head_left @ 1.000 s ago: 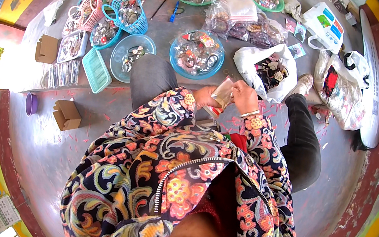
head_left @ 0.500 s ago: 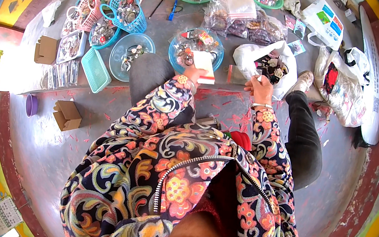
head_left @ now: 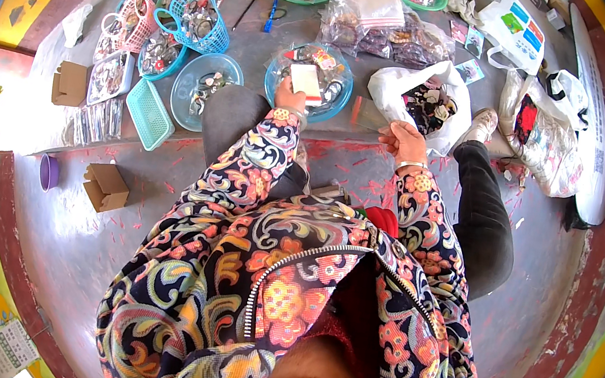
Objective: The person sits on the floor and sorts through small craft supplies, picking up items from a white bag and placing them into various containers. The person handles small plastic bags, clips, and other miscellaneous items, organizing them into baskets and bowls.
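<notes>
Head view, looking down: the left hand grips a small white packet over a round blue basin on the floor. The right hand, fingers closed, pinches what seems a clear plastic bag beside a white sack.

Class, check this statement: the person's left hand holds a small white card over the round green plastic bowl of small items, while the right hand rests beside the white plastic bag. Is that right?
Not quite. In the head view the left hand holds the small white card over a round blue plastic bowl, not a green one. The right hand does sit beside the white plastic bag.
</notes>
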A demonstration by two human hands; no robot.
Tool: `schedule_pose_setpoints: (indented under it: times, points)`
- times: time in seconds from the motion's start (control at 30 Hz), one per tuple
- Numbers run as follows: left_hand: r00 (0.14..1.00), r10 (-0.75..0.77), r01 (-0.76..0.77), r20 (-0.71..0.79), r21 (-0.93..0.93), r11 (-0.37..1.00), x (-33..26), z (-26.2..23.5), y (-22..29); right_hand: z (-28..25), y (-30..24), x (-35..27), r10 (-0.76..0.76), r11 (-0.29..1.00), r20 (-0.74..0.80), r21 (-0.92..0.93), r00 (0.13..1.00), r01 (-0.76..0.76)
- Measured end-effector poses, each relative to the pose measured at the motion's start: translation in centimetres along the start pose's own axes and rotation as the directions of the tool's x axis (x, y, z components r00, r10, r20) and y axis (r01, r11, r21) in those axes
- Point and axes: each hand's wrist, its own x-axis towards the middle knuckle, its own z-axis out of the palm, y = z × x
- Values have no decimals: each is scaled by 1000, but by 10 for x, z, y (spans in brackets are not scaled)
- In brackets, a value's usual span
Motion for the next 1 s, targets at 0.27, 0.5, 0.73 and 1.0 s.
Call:
schedule_pose_setpoints:
  times: [0.27,0.5,0.73,1.0]
  points:
    - [766,-84,199,637,-111,974,-74,15,56,10,8,-2,-28,957,-2,288,1000,28]
    - [737,-288,453,612,-131,882,-83,26,53,29,25,-12,25,973,50,228,998,-35]
    - [716,-269,325,644,33,945,-57,11,35,12,23,5,-55,900,171,-418,984,123]
    - [522,-233,318,821,66,946,-63,7,49,12,6,-1,4,844,396,-495,918,210]
